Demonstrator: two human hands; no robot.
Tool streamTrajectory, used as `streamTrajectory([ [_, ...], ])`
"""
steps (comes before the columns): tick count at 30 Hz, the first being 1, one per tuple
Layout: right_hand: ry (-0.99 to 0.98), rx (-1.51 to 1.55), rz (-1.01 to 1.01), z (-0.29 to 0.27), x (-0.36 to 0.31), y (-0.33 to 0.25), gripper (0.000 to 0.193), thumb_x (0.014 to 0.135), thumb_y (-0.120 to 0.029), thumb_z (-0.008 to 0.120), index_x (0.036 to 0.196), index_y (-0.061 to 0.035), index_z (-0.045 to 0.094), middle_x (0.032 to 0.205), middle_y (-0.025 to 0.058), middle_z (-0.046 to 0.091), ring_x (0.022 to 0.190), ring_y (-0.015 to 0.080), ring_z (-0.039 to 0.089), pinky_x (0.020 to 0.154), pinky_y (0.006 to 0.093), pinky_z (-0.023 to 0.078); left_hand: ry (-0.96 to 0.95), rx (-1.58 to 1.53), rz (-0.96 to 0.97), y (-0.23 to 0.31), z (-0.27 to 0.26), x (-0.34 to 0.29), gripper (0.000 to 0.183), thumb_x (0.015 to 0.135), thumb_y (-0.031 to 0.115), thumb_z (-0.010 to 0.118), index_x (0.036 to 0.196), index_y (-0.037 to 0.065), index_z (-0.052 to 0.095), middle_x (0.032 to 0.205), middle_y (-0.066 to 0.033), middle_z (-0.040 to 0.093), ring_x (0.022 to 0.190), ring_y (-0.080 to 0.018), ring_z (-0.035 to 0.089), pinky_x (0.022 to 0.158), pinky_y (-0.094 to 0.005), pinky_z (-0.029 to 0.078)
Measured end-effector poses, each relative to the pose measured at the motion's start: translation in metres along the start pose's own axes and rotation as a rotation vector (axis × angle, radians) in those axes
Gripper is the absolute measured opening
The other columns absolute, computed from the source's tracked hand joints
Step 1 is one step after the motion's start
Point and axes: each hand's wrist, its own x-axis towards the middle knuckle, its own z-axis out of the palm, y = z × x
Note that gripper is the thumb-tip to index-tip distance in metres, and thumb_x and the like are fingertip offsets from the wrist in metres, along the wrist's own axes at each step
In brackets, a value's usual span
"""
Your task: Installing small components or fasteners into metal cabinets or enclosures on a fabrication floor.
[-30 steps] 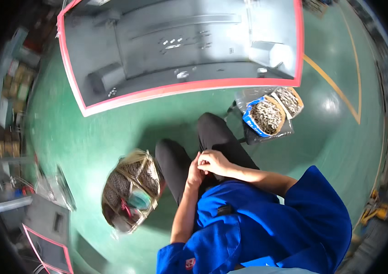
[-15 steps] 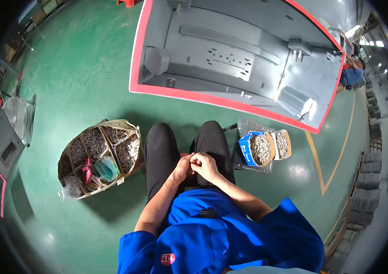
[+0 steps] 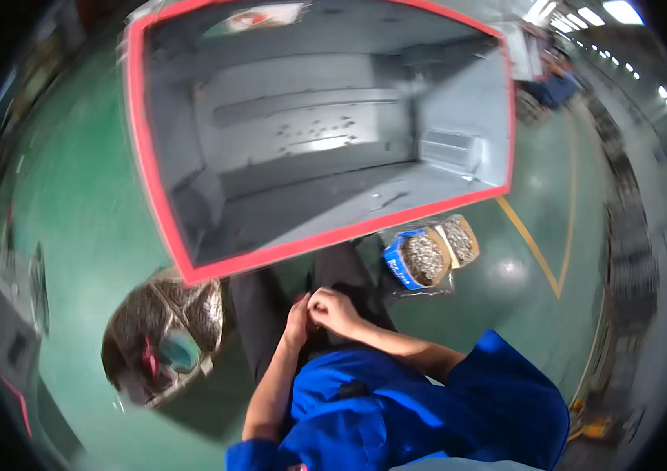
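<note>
At the lower middle of the frame, the left hand (image 3: 297, 323) and right hand (image 3: 335, 312) meet above the lap, close together at the fingers. The right hand's fingers curl inward toward the left; whether they pinch something small I cannot tell, since the fingertips hide the spot and the picture is blurred. Holding both hands this near the body probably gives steady, close control.

Just above them, filling the upper middle, the open grey metal cabinet (image 3: 271, 78) turns its hollow toward the person, likely so its inside can be reached from the seat. Its pink-red edging (image 3: 349, 235) passes over the knees in this view; whether it touches them I cannot tell. A few small pieces lie on its lower inner wall.

At lower left, beside the leg, a divided container (image 3: 180, 385) holds dark small parts, a green tub (image 3: 180, 351) and a pink-red item (image 3: 150, 357); the compartments presumably keep kinds apart. Right of centre, a blue carton (image 3: 402, 271) and a smaller carton (image 3: 451, 250) stand side by side, full of small metal-looking pieces, seemingly put there for easy reach.

Farther out, a co-worker (image 3: 557, 88) shows at upper right, beyond a yellow floor line (image 3: 533, 243).
</note>
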Motion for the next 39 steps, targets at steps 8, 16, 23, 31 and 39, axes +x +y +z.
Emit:
streamTrajectory([
  [8, -0.041, -0.098, -0.07, 0.002, 0.004, 0.014, 0.014, 0.075, -0.013, 0.061, 0.077, -0.0057, 0.049, 0.078, 0.012, 0.055, 0.077, 0.0321, 0.058, 0.067, 0.0413, 0.045, -0.165, 0.024, -0.029, 0.007, -0.008, 0.0, 0.039, 0.098, 0.044, 0.034, 0.096, 0.013, 0.057, 0.082, -0.0006, 0.061, 0.07, -0.0121, 0.058, 0.052, -0.0272, 0.045],
  [16, -0.02, -0.216, -0.176, 0.012, 0.001, 0.023, 0.015, 0.074, -0.011, 0.059, 0.081, -0.0049, 0.047, 0.082, 0.011, 0.056, 0.087, 0.031, 0.058, 0.072, 0.042, 0.047, -0.097, -0.017, 0.024, -0.006, -0.019, 0.008, 0.04, 0.096, 0.049, 0.034, 0.099, 0.015, 0.056, 0.084, -0.0021, 0.062, 0.069, -0.0168, 0.062, 0.055, -0.0315, 0.05],
  [23, -0.049, -0.186, -0.103, 0.019, 0.005, 0.03, 0.016, 0.075, -0.013, 0.059, 0.082, -0.0052, 0.047, 0.084, 0.0116, 0.054, 0.083, 0.0311, 0.058, 0.07, 0.0424, 0.046, -0.11, 0.053, 0.049, -0.005, -0.02, 0.009, 0.036, 0.096, 0.048, 0.037, 0.095, 0.017, 0.055, 0.073, 0.003, 0.058, 0.059, -0.0097, 0.056, 0.05, -0.026, 0.045],
  [31, -0.107, -0.126, -0.132, 0.009, 0.008, 0.023, 0.015, 0.077, -0.014, 0.059, 0.083, -0.0065, 0.049, 0.084, 0.0107, 0.053, 0.081, 0.0296, 0.058, 0.069, 0.0413, 0.046, -0.045, -0.013, 0.083, -0.003, -0.014, 0.01, 0.036, 0.097, 0.043, 0.037, 0.085, 0.014, 0.054, 0.068, 0.0015, 0.055, 0.051, -0.0108, 0.049, 0.044, -0.0251, 0.038],
  [39, -0.141, -0.014, -0.126, 0.0, 0.007, 0.018, 0.015, 0.075, -0.015, 0.061, 0.082, -0.0066, 0.051, 0.082, 0.0084, 0.054, 0.078, 0.0283, 0.059, 0.067, 0.0388, 0.046, -0.112, -0.054, 0.032, 0.01, 0.001, -0.007, 0.027, 0.095, 0.038, 0.041, 0.081, 0.018, 0.054, 0.065, 0.0058, 0.052, 0.051, -0.0071, 0.046, 0.046, -0.0219, 0.035],
])
